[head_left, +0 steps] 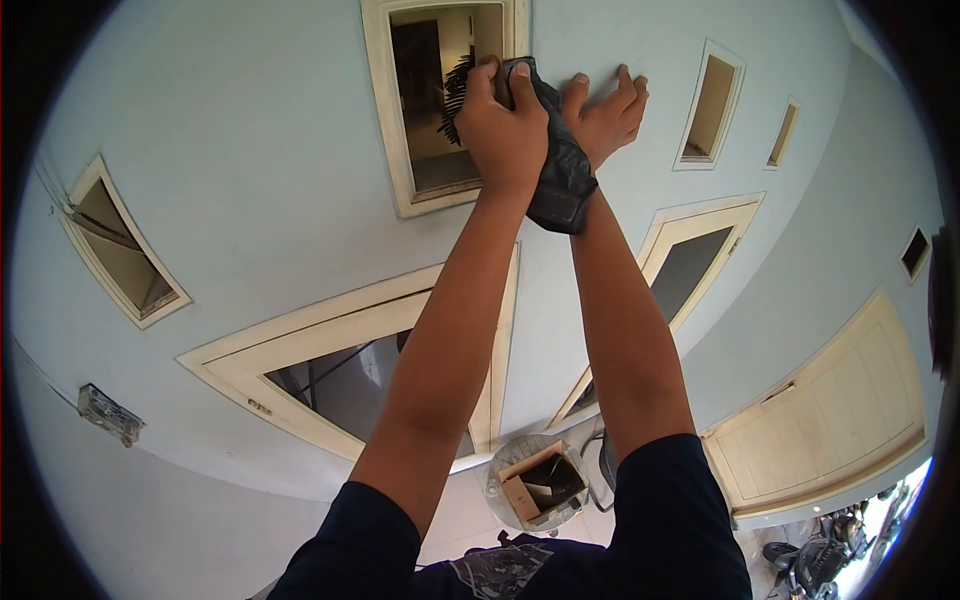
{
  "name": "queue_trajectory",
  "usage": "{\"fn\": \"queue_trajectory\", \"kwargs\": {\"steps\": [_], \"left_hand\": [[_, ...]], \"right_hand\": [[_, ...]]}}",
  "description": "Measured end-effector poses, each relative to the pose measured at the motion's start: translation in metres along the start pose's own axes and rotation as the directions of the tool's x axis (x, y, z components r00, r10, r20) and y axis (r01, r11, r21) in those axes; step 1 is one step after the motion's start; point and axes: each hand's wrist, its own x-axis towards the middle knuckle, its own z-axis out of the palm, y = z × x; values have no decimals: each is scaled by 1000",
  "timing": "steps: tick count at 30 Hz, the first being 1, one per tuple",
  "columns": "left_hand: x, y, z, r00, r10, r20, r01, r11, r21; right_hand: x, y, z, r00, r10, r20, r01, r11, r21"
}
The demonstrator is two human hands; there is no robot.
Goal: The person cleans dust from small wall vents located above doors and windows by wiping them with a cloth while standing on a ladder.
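Both arms reach up toward a pale blue wall. My left hand (503, 132) is closed, its thumb and fingers pinching the top of a crumpled, shiny black piece (562, 180) that looks like a plastic bag or cloth. The black piece hangs down between my hands and overlaps my right wrist. Close beside it on the right, my right hand (606, 115) has its fingers spread and bent, near or against the wall; whether its palm touches the black piece is hidden. Behind my left hand is a cream window frame (388, 130), with dark, spiky leaves (455, 100) showing in the opening.
Lower down are cream-framed windows (235, 350) and a cream door (830, 410) at right. Below me, a cardboard box (522, 498) sits on a round table (497, 487). A switch box (112, 415) is on the left wall. Motorcycles (825, 560) stand at lower right.
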Motion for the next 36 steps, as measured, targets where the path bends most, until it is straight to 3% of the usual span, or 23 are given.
{"fn": "queue_trajectory", "kwargs": {"steps": [1,3,5,7,9,13,16,18,24,28,31,33,36], "left_hand": [[0,-8,-3,1000,2,3,-2,1000,3],[-1,-23,-8,929,370,2,-366,918,150],[1,-29,-5,921,389,-1,-384,909,164],[-4,-25,-5,921,389,-1,-382,905,187],[-2,-15,5,983,172,-62,-171,985,24],[-2,-2,5,993,84,-86,-84,996,3],[-2,-21,-5,987,157,-27,-156,988,16],[-3,-32,-11,945,322,55,-324,945,37],[-8,-25,6,967,249,-61,-250,968,-9],[-1,-21,-4,991,135,19,-133,988,-84],[-2,-26,-4,984,176,0,-176,984,-35],[-5,-30,-9,922,387,-16,-384,920,74],[-5,-25,-7,948,317,-14,-317,948,33]], "right_hand": [[0,4,2,1000,-22,-6,22,1000,-13],[2,4,2,999,-48,-19,47,999,-24],[1,-3,-3,999,-29,-13,29,999,-21],[2,2,-1,1000,-30,-9,30,999,-20],[0,3,-2,999,-41,-1,41,999,-17],[0,2,-3,1000,-24,4,24,1000,-1],[0,3,-2,999,-33,2,33,999,-4],[2,4,1,999,-43,-8,43,999,-8],[1,4,1,999,-43,-5,43,999,-3],[2,6,1,999,-50,-9,50,999,17],[1,7,2,998,-66,-13,66,998,15],[1,6,-1,997,-78,-20,79,997,11],[2,3,-1,998,-59,-13,59,998,4]]}}
